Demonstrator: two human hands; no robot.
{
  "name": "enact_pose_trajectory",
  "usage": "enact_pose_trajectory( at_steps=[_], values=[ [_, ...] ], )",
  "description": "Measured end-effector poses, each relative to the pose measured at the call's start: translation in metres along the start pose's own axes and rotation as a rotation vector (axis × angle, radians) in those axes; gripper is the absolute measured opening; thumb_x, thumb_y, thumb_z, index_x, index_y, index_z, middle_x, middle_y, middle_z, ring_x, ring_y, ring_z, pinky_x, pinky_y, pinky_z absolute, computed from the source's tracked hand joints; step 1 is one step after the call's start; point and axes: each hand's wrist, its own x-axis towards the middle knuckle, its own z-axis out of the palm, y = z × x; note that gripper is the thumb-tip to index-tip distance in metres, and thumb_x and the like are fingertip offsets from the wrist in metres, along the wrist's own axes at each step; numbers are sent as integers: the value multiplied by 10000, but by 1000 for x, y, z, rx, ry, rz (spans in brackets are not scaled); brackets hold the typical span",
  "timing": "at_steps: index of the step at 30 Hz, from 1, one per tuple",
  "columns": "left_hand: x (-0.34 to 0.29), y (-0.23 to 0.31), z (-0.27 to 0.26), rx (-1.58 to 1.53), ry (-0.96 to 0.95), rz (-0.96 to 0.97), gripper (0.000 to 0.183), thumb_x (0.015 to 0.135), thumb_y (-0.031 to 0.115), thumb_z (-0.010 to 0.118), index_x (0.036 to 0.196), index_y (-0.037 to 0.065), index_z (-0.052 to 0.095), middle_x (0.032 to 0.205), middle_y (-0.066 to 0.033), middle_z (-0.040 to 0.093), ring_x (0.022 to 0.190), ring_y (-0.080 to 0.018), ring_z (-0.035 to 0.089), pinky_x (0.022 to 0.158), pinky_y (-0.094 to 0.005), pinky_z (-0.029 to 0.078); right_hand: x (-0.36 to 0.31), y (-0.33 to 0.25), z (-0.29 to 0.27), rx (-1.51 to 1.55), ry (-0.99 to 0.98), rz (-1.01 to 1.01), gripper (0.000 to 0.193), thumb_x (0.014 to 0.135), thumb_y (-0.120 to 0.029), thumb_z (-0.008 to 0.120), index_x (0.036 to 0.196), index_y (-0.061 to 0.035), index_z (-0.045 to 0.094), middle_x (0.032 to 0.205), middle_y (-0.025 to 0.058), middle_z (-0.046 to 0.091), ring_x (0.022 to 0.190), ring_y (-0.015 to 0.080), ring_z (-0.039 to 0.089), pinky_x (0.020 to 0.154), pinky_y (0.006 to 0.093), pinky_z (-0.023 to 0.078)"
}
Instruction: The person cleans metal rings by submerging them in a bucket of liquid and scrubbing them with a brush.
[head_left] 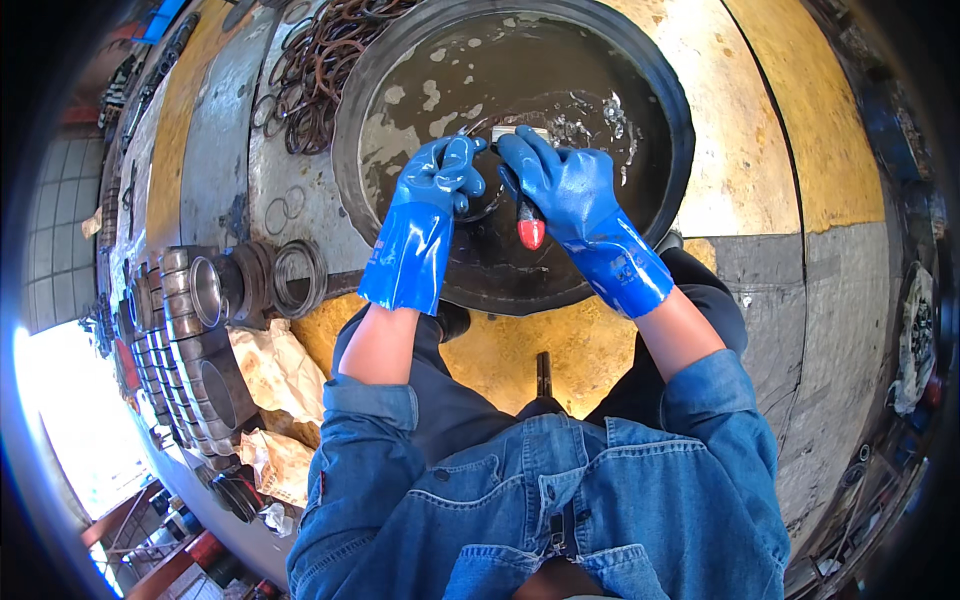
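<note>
Both my hands wear long blue rubber gloves and are over a wide, dark round basin of murky liquid. My right hand is closed round a paintbrush. Its handle, dark with a red end, points toward me, and its pale head lies at the far side of my fingers. My left hand has its fingers curled on a thin metal ring, partly hidden by both gloves. The brush head is by the ring's far side, where the liquid ripples.
A heap of dark metal rings lies left of the basin, with a few thin loose rings nearer. Stacked metal cylinders and crumpled brown paper are at the lower left. Yellow and grey plates cover the floor.
</note>
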Motion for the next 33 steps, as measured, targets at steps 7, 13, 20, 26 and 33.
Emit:
enact_pose_trajectory(
  at_steps=[7, 13, 20, 26, 33],
  values=[
    [1, -2, 2, 48, -58, 2, 418, 1064, 385, 605, 1287, 38, 676, 765, -4, 664, 557, -67, 487, 505, -209, 378, -20, 26, 39, 277, -292, 561, 246, 933, -368, 679, 1009, -155, 776, 950, 114, 778, 835, 337, 742, 752, 434, 575],
    [15, -19, -13, -204, 44, -24, 412, 1074, 368, 586, 1314, 40, 652, 753, 13, 639, 528, -60, 455, 475, -204, 356, -11, 13, 20, 928, -697, 891, 359, 889, -404, 694, 901, -51, 761, 777, 64, 716, 713, 163, 646, 689, 349, 511],
    [26, -24, -24, -361, 125, -120, 438, 1084, 393, 557, 1330, 41, 640, 708, 42, 582, 485, -41, 389, 438, -207, 313, -32, 52, 48, 626, -90, 872, 278, 912, -297, 667, 924, -31, 748, 783, 101, 739, 719, 170, 695, 698, 339, 537],
    [29, -40, -22, -344, 76, -183, 491, 1087, 439, 538, 1332, 24, 632, 680, 38, 569, 463, -46, 368, 429, -215, 297, 10, 25, 1, 1090, -155, 921, 265, 962, -260, 683, 1057, -24, 758, 933, 95, 772, 843, 157, 716, 778, 303, 561],
    [5, -29, -1, -310, -14, -248, 547, 1089, 452, 528, 1375, -9, 597, 653, 33, 543, 449, -57, 346, 424, -231, 279, 27, 11, -23, 1193, -168, 682, 304, 971, -258, 725, 1162, -22, 743, 1025, 97, 756, 913, 168, 713, 848, 330, 583]
  ],
)
